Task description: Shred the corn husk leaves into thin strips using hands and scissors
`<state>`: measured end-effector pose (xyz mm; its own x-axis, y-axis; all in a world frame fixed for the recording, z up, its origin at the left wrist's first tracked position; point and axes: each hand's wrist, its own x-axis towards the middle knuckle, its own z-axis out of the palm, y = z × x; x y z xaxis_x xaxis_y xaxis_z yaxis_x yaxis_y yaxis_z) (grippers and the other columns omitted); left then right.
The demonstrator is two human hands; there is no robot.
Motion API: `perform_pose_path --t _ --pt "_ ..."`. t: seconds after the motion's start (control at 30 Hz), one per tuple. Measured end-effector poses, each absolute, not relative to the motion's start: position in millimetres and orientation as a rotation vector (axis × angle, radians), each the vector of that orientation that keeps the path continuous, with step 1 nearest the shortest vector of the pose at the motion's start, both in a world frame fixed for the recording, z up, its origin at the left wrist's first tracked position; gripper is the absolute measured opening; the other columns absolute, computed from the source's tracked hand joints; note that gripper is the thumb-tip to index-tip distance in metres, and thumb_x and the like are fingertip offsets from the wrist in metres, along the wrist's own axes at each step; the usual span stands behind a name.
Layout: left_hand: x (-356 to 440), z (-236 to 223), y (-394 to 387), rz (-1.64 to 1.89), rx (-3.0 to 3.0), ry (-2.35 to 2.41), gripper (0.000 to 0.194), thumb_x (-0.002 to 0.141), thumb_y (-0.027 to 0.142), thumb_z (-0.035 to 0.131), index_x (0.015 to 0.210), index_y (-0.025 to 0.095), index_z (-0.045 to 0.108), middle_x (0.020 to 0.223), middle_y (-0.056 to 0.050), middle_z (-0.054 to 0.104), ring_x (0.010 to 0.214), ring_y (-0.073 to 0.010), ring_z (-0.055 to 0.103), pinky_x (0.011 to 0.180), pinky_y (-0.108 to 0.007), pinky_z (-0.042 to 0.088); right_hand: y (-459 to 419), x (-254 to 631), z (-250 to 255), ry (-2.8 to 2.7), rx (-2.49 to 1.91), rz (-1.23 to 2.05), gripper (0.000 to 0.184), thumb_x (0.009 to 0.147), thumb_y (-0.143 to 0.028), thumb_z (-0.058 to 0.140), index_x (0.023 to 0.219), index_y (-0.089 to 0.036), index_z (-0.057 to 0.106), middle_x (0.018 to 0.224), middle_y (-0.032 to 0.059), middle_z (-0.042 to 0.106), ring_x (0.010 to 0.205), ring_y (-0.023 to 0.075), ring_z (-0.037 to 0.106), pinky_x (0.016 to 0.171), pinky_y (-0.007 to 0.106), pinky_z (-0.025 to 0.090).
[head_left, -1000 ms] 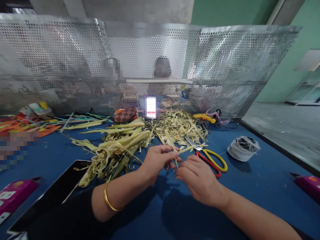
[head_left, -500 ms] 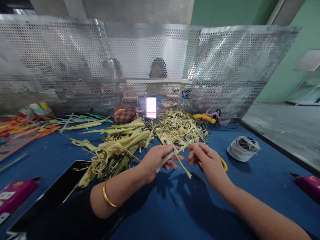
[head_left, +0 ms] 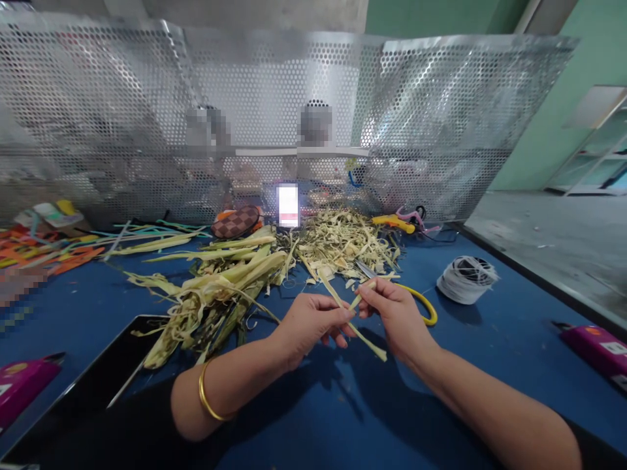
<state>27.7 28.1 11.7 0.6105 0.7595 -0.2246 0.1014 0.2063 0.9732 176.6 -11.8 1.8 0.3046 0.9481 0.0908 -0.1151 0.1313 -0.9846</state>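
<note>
Pale strips that look like dried corn husk [head_left: 368, 342] cross between my two hands above the blue table. My left hand [head_left: 313, 323] pinches them where they cross, thumb on top. My right hand [head_left: 392, 310] is closed on the end of one strip, thumb against the fingers. A long strip points up and away from the crossing, and another tail hangs down toward me. Behind my right hand lie scissors with a yellow handle [head_left: 428, 310], partly covered by it. A bundle of husks [head_left: 220, 287] lies beyond my left forearm.
A heap of husk scraps [head_left: 347, 241] lies at the back. White twine [head_left: 466, 279] stands at the right, near a purple packet [head_left: 595, 349]. A dark tablet-like panel [head_left: 93, 385] lies left. A lit phone [head_left: 288, 205] stands before the perforated screen [head_left: 274, 78]; people sit behind it.
My right hand has come in to the strips and closed on one end. My left thumb now presses on the crossing. The view has shifted slightly.
</note>
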Motion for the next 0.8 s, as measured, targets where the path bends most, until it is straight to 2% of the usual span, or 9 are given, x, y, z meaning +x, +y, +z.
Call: perform_pose_path --t 0.3,0.43,0.53,0.63,0.7,0.8 --pt "28 11 28 0.527 1.274 0.802 0.017 0.073 0.029 0.067 0.072 0.011 0.067 0.061 -0.005 0.068 0.046 -0.0087 0.059 0.042 -0.017 0.036 -9 178 1 -0.939 -1.178 0.978 0.027 0.065 -0.041 0.07 0.06 -0.017 0.058 0.051 -0.0041 0.054 0.048 0.0091 0.05 0.053 0.024 0.04" --pt "29 15 29 0.579 1.168 0.856 0.019 0.078 0.031 0.063 0.076 0.012 0.065 0.071 -0.007 0.071 0.049 -0.0094 0.062 0.044 -0.016 0.039 -3 194 4 -1.009 -1.295 0.871 0.033 0.073 -0.049 0.061 0.077 -0.017 0.063 0.066 0.0013 0.063 0.055 0.0144 0.058 0.057 0.029 0.044" --pt "29 19 31 0.603 1.028 0.862 0.02 0.083 0.031 0.056 0.086 0.013 0.064 0.079 -0.01 0.072 0.058 -0.0131 0.067 0.049 -0.018 0.044 -7 203 10 -1.208 -1.372 0.349 0.026 0.083 -0.041 0.054 0.091 -0.018 0.062 0.08 0.0052 0.067 0.071 0.0192 0.062 0.067 0.033 0.045" --pt "29 21 32 0.621 0.966 0.825 0.018 0.079 0.024 0.057 0.09 0.012 0.064 0.082 -0.011 0.072 0.065 -0.0149 0.068 0.055 -0.02 0.048 -20 199 16 -1.721 -1.25 -0.33 0.015 0.089 -0.025 0.048 0.092 -0.019 0.062 0.08 0.0055 0.067 0.075 0.019 0.06 0.073 0.034 0.042" --pt "29 20 31 0.639 0.971 0.783 0.017 0.073 0.021 0.063 0.087 0.011 0.064 0.08 -0.009 0.071 0.066 -0.0135 0.067 0.059 -0.019 0.048 -28 189 15 -2.152 -1.04 -0.621 0.021 0.091 -0.016 0.042 0.094 -0.017 0.062 0.075 0.0052 0.066 0.068 0.0178 0.058 0.071 0.035 0.04" --pt "29 19 29 0.662 0.991 0.754 0.019 0.066 0.019 0.068 0.083 0.013 0.065 0.075 -0.006 0.07 0.064 -0.011 0.064 0.06 -0.018 0.046 -33 174 10 -2.506 -0.874 -0.833 0.03 0.092 -0.011 0.034 0.107 -0.009 0.059 0.082 0.0096 0.067 0.074 0.0211 0.058 0.073 0.038 0.041"
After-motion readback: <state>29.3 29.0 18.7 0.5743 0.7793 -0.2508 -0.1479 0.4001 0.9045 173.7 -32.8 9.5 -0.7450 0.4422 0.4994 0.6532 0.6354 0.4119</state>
